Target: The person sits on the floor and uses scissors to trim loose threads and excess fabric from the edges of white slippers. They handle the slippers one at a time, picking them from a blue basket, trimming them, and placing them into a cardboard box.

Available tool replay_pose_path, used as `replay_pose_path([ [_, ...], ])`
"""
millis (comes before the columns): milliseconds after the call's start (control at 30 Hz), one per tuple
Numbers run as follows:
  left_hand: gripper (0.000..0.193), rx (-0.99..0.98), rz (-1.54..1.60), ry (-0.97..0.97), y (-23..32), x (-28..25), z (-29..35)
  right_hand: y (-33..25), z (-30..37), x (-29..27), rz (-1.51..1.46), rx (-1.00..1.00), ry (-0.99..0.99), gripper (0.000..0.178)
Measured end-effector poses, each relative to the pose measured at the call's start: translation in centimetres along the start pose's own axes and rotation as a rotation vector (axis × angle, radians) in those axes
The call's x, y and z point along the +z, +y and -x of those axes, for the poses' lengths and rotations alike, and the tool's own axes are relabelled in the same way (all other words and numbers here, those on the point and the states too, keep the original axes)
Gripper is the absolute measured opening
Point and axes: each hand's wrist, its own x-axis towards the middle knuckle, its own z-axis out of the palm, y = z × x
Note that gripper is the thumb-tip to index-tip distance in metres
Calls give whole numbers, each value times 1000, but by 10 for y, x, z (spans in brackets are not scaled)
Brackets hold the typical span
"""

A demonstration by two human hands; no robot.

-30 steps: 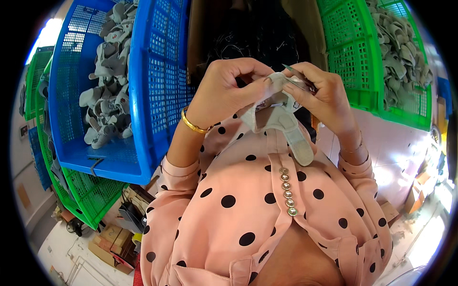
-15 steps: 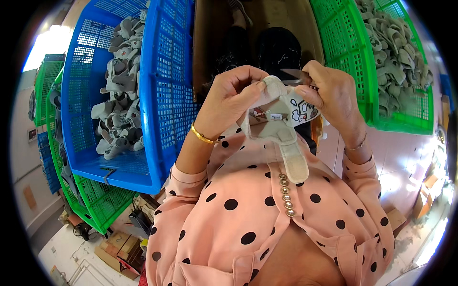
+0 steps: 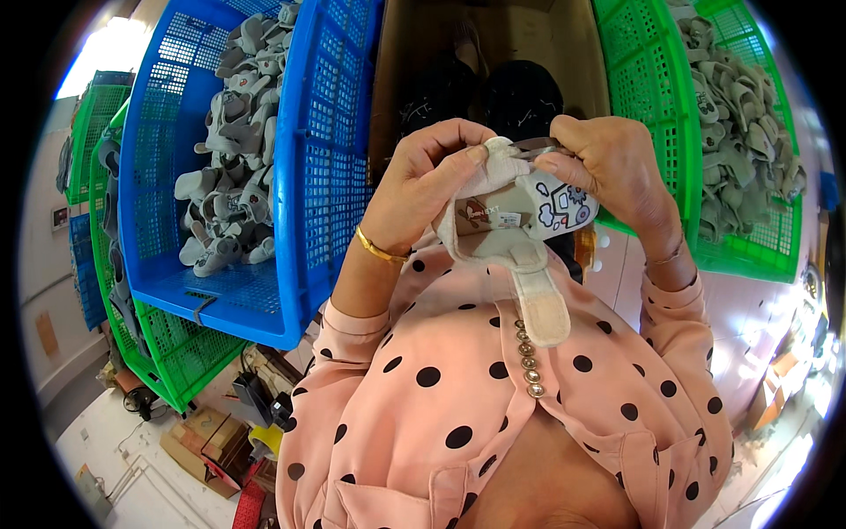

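Blue crate (image 3: 326,176) at left, heaped with grey shoe uppers (image 3: 231,132). Green crate (image 3: 643,97) at right, same grey pieces inside. Between crates, held at chest height: small grey shoe upper (image 3: 511,216), strap (image 3: 542,304) dangling. Left hand (image 3: 423,189) curled, pinching its edge. Right hand (image 3: 617,172) closed around printed side.

- The blue crate (image 3: 326,176) is standing close on the left, its mesh wall walling in the left hand (image 3: 432,181) on that side.
- The green crate (image 3: 652,97) is crowding the right hand (image 3: 617,172) just as tightly.
- Between the two crates a dark brown gap (image 3: 493,53) is lying open ahead of both hands.
- Below, the polka-dot blouse (image 3: 476,397) is filling the near space.
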Motion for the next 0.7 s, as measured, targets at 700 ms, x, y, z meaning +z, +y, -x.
replay_pose_path([
  [700, 11, 428, -763, 112, 28, 19, -99, 93, 7, 0, -1134, 589, -109, 39],
])
